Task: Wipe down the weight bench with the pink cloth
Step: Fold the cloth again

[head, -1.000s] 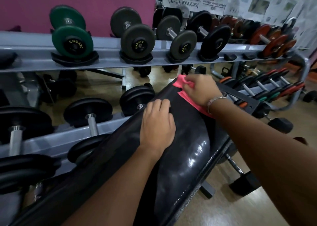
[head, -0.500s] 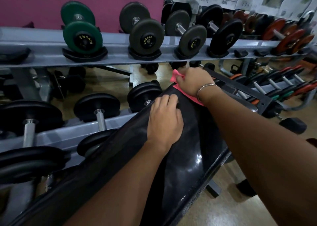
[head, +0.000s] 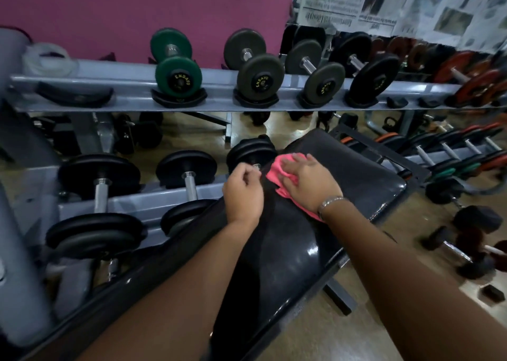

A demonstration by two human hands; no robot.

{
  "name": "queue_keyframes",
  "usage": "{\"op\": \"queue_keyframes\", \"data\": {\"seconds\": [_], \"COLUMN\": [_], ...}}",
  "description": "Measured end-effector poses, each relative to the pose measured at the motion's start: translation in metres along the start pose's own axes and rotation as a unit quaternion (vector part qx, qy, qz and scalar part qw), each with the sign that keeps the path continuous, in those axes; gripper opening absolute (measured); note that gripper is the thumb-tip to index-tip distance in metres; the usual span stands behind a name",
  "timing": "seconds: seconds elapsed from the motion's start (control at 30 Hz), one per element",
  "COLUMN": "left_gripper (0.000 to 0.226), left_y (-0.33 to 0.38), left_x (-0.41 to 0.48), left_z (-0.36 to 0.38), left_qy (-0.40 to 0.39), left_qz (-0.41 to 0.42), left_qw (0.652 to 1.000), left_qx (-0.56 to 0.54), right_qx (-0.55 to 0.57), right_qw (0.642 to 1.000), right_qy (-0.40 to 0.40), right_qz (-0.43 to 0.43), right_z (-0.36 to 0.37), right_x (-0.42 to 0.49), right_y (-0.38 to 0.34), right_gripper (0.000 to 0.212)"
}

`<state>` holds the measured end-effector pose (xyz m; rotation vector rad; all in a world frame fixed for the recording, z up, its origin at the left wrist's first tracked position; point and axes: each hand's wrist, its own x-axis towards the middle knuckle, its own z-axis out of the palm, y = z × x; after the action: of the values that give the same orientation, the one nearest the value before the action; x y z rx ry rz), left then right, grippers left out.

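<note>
Your left hand (head: 242, 196) sits at the left edge of the bench (head: 356, 174). Its fingers are curled in toward the palm, the thumb is tucked against the forefinger, and nothing shows in its grasp. Your right hand (head: 310, 182) lies palm down just beside it, toward the bench's far end, with fingers straight and spread, pressing flat on the pink cloth (head: 274, 170). A metal bracelet (head: 330, 202) circles your right wrist. Both forearms are bare and stretched forward, drawing closer together toward the hands.
</note>
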<state>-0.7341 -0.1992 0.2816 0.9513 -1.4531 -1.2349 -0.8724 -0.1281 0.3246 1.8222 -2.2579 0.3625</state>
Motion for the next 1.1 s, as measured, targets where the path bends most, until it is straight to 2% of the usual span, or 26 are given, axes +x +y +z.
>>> {"op": "queue_keyframes", "data": {"seconds": [0.07, 0.13, 0.2, 0.23, 0.3, 0.37, 0.47, 0.53, 0.6, 0.67, 0.73, 0.83, 0.9, 0.97, 1.03, 1.1], "left_gripper": [0.02, 0.019, 0.018, 0.02, 0.024, 0.027, 0.029, 0.03, 0.026, 0.023, 0.021, 0.032, 0.013, 0.017, 0.02, 0.021], "left_y": [-0.009, -0.015, -0.02, -0.022, -0.02, -0.007, 0.02, 0.037, 0.048, 0.053, 0.053, 0.042, 0.033, 0.023, 0.015, 0.009], "left_x": [-0.021, -0.044, -0.064, -0.073, -0.086, -0.1, -0.127, -0.146, -0.163, -0.177, -0.186, -0.201, -0.215, -0.229, -0.241, -0.255], "left_z": [-0.035, -0.074, -0.11, -0.126, -0.154, -0.182, -0.225, -0.256, -0.284, -0.307, -0.325, -0.354, -0.376, -0.398, -0.418, -0.441], "left_qy": [0.014, 0.02, 0.005, -0.008, -0.029, -0.046, -0.101, -0.136, -0.155, -0.155, -0.13, -0.089, -0.058, -0.027, -0.001, 0.025], "left_qz": [-0.012, -0.025, -0.044, -0.054, -0.097, -0.177, -0.265, -0.263, -0.249, -0.239, -0.237, -0.243, -0.232, -0.213, -0.192, -0.174], "left_qw": [0.999, 0.997, 0.995, 0.995, 0.992, 0.983, 0.955, 0.945, 0.943, 0.948, 0.956, 0.963, 0.97, 0.976, 0.981, 0.984], "left_qx": [0.029, 0.068, 0.089, 0.088, 0.077, 0.034, -0.086, -0.136, -0.155, -0.14, -0.116, -0.077, -0.044, -0.018, -0.014, -0.006], "right_qx": [-0.015, -0.003, 0.155, 0.253, 0.425, 0.564, 0.761, 0.833, 0.864, 0.868, 0.876, 0.891, 0.892, 0.899, 0.9, 0.888], "right_qw": [0.998, 0.995, 0.985, 0.96, 0.886, 0.794, 0.606, 0.493, 0.413, 0.387, 0.364, 0.328, 0.309, 0.283, 0.285, 0.321], "right_qy": [0.01, 0.058, 0.077, 0.076, 0.085, 0.091, 0.019, -0.043, -0.072, -0.077, -0.072, -0.066, -0.068, -0.086, -0.104, -0.14], "right_qz": [-0.053, -0.079, 0.023, 0.089, 0.166, 0.207, 0.232, 0.246, 0.278, 0.304, 0.307, 0.306, 0.322, 0.324, 0.313, 0.299], "right_z": [0.0, 0.003, -0.001, -0.003, -0.007, -0.017, -0.032, -0.038, -0.038, -0.039, -0.041, -0.036, -0.023, -0.011, 0.0, 0.014], "right_x": [-0.019, -0.04, -0.059, -0.066, -0.078, -0.09, -0.11, -0.123, -0.136, -0.152, -0.166, -0.186, -0.198, -0.21, -0.219, -0.229], "right_y": [-0.026, -0.049, -0.076, -0.09, -0.123, -0.164, -0.218, -0.249, -0.28, -0.313, -0.342, -0.385, -0.411, -0.433, -0.445, -0.456], "right_gripper": [0.031, 0.03, 0.02, 0.017, 0.018, 0.021, 0.031, 0.04, 0.043, 0.041, 0.048, 0.059, 0.054, 0.038, 0.038, 0.036]}}
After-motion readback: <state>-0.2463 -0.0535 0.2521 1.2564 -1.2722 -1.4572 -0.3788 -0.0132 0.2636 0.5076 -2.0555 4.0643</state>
